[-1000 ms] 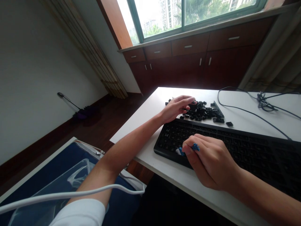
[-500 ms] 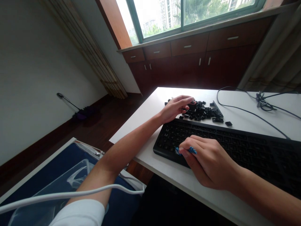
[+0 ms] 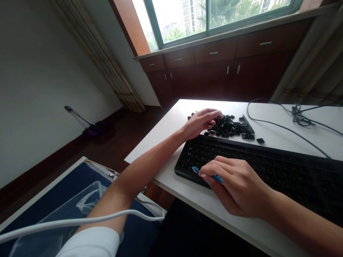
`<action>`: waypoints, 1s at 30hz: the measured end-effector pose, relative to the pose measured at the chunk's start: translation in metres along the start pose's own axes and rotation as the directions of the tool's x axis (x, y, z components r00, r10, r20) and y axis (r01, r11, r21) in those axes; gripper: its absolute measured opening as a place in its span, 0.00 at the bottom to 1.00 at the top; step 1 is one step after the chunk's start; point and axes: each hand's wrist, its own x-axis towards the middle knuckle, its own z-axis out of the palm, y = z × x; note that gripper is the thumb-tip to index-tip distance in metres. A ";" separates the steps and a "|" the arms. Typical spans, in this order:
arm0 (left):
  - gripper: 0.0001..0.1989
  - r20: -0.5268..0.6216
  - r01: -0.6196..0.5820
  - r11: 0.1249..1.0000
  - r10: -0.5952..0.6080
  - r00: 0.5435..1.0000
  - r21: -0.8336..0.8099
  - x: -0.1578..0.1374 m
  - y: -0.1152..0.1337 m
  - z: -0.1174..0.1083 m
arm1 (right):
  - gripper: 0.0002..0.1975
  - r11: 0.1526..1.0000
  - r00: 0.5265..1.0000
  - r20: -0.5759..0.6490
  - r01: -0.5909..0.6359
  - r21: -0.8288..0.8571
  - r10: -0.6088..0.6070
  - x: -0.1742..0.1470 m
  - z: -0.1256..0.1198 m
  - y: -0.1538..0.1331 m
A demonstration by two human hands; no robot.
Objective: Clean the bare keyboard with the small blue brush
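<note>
A black keyboard (image 3: 230,144) with its keycaps off lies along the front of the white table. Over its left end, my right hand (image 3: 235,185) is closed around a blue toothbrush (image 3: 196,170), whose pale tip points at the lower left rows of bare key sockets. Most of the handle is hidden by the fingers. Beyond the keyboard's upper left corner, my left hand (image 3: 199,123) rests at the left side of a heap of loose black keycaps (image 3: 227,126), fingers loosely bent and apart. I see nothing clearly gripped in it.
A black cable (image 3: 289,126) loops over the white table (image 3: 160,153) at the right, with a tied bundle. Left of the table stands a dark blue, white-edged surface (image 3: 66,192) carrying a clear plastic bag. A white cord (image 3: 107,216) crosses in front of my left forearm.
My right hand has shifted slightly left and tilted, so the toothbrush's tip sits further left over the keyboard's corner. My left hand has stayed in place.
</note>
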 end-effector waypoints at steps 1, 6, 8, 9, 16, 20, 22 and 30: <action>0.19 0.001 0.000 1.000 0.000 1.000 0.001 0.000 0.000 0.000 | 0.05 1.000 1.000 0.001 -0.007 -0.004 0.007 0.000 0.000 0.000; 0.19 0.006 0.003 1.000 -0.003 1.000 0.005 0.001 -0.001 -0.001 | 0.04 0.999 0.999 -0.020 -0.028 -0.020 0.027 -0.002 0.000 0.000; 0.19 0.007 0.001 1.000 -0.001 1.000 0.000 0.001 -0.002 -0.002 | 0.04 0.999 0.998 -0.047 -0.040 -0.027 0.039 -0.003 0.000 -0.001; 0.19 0.007 -0.001 1.000 0.001 1.000 -0.002 0.002 -0.002 -0.002 | 0.04 0.998 0.997 -0.059 -0.046 -0.029 0.045 -0.003 0.000 -0.001; 0.18 0.011 -0.002 1.000 0.002 1.000 0.001 0.001 -0.002 -0.002 | 0.04 1.000 1.000 -0.016 -0.016 0.021 0.017 -0.002 -0.002 -0.001; 0.18 0.017 -0.006 1.000 0.006 1.000 -0.001 0.000 -0.002 -0.002 | 0.07 0.997 1.000 -0.002 0.017 0.076 -0.017 0.001 -0.003 -0.001; 0.18 0.016 -0.007 1.000 0.007 1.000 -0.003 0.000 -0.001 -0.001 | 0.09 0.997 1.000 -0.005 0.029 0.071 -0.029 0.002 -0.003 -0.001; 0.19 0.003 0.002 1.000 -0.002 1.000 -0.002 0.000 -0.001 -0.001 | 0.06 0.999 0.999 -0.014 -0.043 0.011 0.043 0.000 -0.001 0.001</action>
